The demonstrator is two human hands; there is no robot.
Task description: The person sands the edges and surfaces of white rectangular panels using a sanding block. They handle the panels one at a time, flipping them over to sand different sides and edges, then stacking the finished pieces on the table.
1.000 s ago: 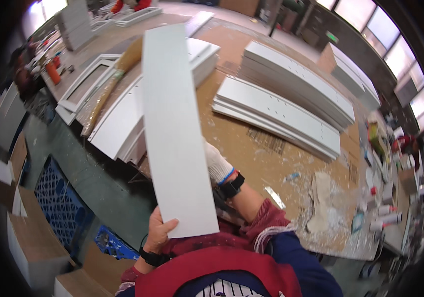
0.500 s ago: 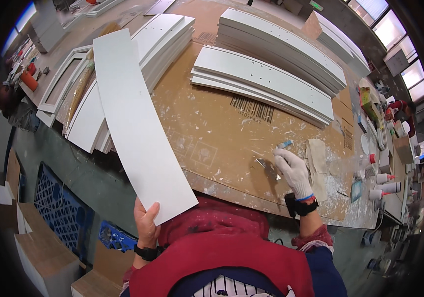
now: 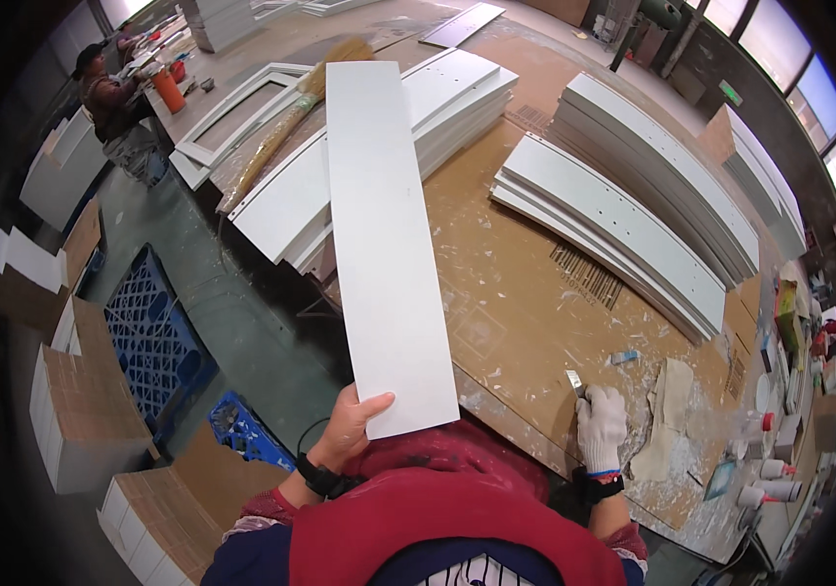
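Note:
My bare left hand [image 3: 352,422] grips the near end of a long white board [image 3: 386,244], thumb on its top face. The board slants up and away from me, its far part over a stack of white panels [image 3: 286,207] at the left. On my right hand [image 3: 601,425] is a white knitted glove. Its fingers are closed on a small metal scraper [image 3: 575,380], whose blade sticks out; the rest is hidden in the hand. Close by lie a small blue-and-white piece [image 3: 623,357] and a beige rag [image 3: 664,415].
Cardboard [image 3: 496,293] with white flecks covers the table. Stacked white drilled panels [image 3: 613,215] stand at the far right. A brush [image 3: 315,83] lies by a white frame [image 3: 242,112]. Glue bottles [image 3: 774,469] line the right edge. Blue pallets [image 3: 159,342] stand on the floor; a person [image 3: 110,93] sits far left.
The view has swung left. My left hand still holds the board, now standing straighter in the picture. My right hand has drawn nearer to the table's front edge, its scraper blade pointing away from me.

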